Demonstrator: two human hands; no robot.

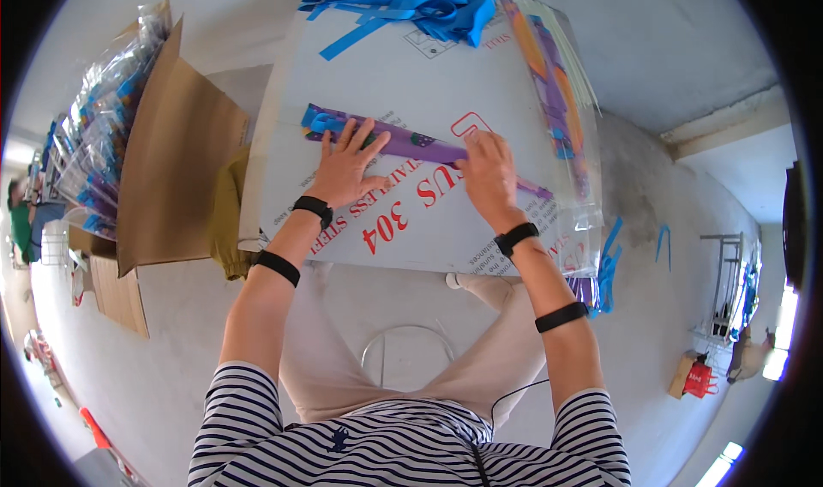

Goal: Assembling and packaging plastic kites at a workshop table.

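A long, narrow purple folded bundle [424, 147] with patterned patches lies slanting across a white printed work surface [343, 80]. Bright blue strips show at its left end. My left hand [345, 165] rests on that left part with its fingers spread flat. Farther right, my right hand [489, 171] has its fingers bent together over the bundle, pinching it. A thin purple end sticks out to the right past that hand. The fingertips of my right hand are partly hidden. I cannot tell exactly what kind of thing the bundle is.
Blue ribbons [411, 3] lie heaped at the far edge. Orange and purple bundles [553, 84] lie along the right side, beside clear plastic sleeves [579, 67]. To the left stand an open cardboard box [176, 144] with plastic-wrapped packages [103, 118] and an olive cloth [229, 221].
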